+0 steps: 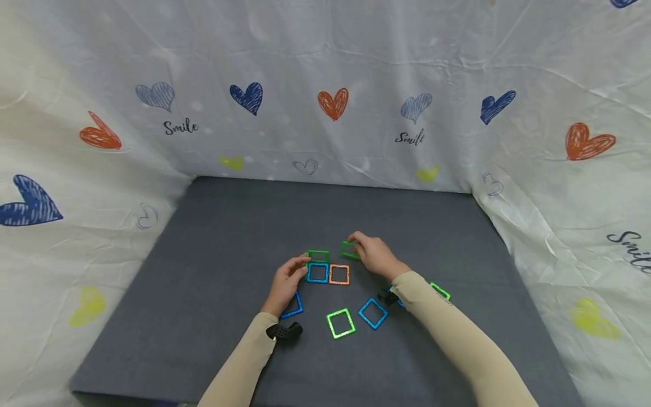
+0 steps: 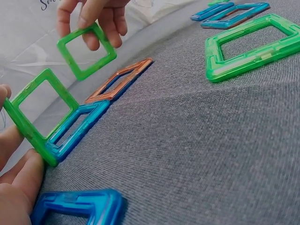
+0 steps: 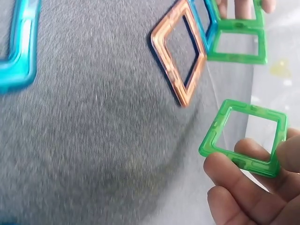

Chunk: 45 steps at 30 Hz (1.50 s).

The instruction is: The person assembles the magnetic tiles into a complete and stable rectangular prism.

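Observation:
A blue square magnetic tile (image 1: 317, 282) lies flat beside an orange one (image 1: 339, 283). Along the blue tile's far side stands a green square tile (image 3: 238, 58); another green tile (image 2: 29, 133) rises on its left side. My left hand (image 1: 287, 282) holds that left-side tile at its edges, some fingers lying against the outer face. Beyond the orange tile, my right hand (image 1: 375, 255) pinches a separate green square tile (image 3: 217, 126) by one corner, raised above the tabletop and apart from the others.
Nearer me on the dark grey table (image 1: 229, 226) lie a green tile (image 1: 330, 325) and a blue tile (image 1: 363, 318). Another blue tile (image 1: 300, 306) is partly behind my left wrist. Right of my right forearm sits a green tile (image 1: 440, 290). A white curtain with hearts (image 1: 330, 141) surrounds the table.

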Available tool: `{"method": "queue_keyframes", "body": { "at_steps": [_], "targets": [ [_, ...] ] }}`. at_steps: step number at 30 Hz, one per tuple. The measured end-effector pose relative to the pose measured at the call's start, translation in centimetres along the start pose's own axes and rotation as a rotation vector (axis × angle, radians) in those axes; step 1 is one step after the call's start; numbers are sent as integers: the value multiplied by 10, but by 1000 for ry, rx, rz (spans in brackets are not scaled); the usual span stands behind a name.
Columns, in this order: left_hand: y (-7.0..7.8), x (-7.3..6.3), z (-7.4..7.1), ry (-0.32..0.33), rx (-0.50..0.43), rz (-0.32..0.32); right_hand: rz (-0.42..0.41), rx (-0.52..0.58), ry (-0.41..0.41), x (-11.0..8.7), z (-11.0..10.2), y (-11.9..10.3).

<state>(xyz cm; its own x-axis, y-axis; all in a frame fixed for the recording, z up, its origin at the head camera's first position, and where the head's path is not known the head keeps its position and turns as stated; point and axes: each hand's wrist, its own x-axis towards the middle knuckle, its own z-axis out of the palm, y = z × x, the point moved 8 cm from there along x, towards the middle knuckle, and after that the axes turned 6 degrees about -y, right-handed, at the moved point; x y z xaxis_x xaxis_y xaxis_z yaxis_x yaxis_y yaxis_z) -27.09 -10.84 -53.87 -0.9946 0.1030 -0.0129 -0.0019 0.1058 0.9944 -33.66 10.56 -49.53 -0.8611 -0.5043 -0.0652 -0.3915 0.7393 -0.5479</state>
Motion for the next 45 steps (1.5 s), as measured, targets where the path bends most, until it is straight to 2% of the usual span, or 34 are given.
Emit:
{"method": "queue_keyframes", "body": {
  "at_steps": [19, 33, 45],
  "targets": [
    [-1, 1, 2, -27, -12, 16, -105, -26, -19, 4, 17, -15],
    [0, -2, 1, -39, -27, -1, -93, -19, -39, 2, 24, -17],
    [0, 0, -1, -27, -19, 17, -105, -18, -30, 6, 25, -22]
  ]
}}
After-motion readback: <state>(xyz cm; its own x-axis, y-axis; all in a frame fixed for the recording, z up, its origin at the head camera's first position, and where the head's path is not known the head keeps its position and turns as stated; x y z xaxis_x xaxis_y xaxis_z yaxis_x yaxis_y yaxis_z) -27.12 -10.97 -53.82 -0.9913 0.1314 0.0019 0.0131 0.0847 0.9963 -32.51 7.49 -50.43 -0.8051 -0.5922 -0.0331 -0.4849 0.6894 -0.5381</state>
